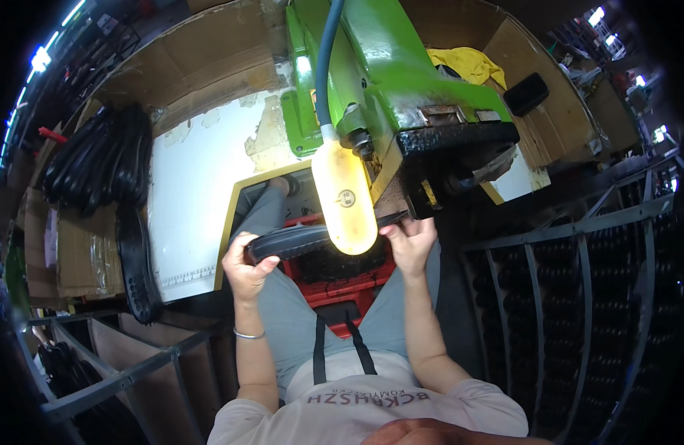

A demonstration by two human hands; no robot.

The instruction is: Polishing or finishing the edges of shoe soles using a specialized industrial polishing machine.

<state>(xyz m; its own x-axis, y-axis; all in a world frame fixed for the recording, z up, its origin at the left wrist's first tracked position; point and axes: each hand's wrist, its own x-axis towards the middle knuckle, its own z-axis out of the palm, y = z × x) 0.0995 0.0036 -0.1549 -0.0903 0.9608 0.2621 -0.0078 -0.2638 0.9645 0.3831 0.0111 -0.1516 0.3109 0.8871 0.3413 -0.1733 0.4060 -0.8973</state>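
Observation:
A black shoe sole is stretched between my two hands, beneath the green machine's dark working head. My left hand grips its thick rounded end, thumb on the near side. At the other end, my right hand pinches the sole close under the metal parts of the head. A bright, pale yellow lamp hangs in front and hides the sole's middle. What exactly the sole's right end touches on the machine cannot be made out.
On the left, several black soles lie piled, and another sole hangs over the white tabletop's edge. A red crate sits between my legs. Metal racks flank me. Behind the machine are a yellow cloth and cardboard.

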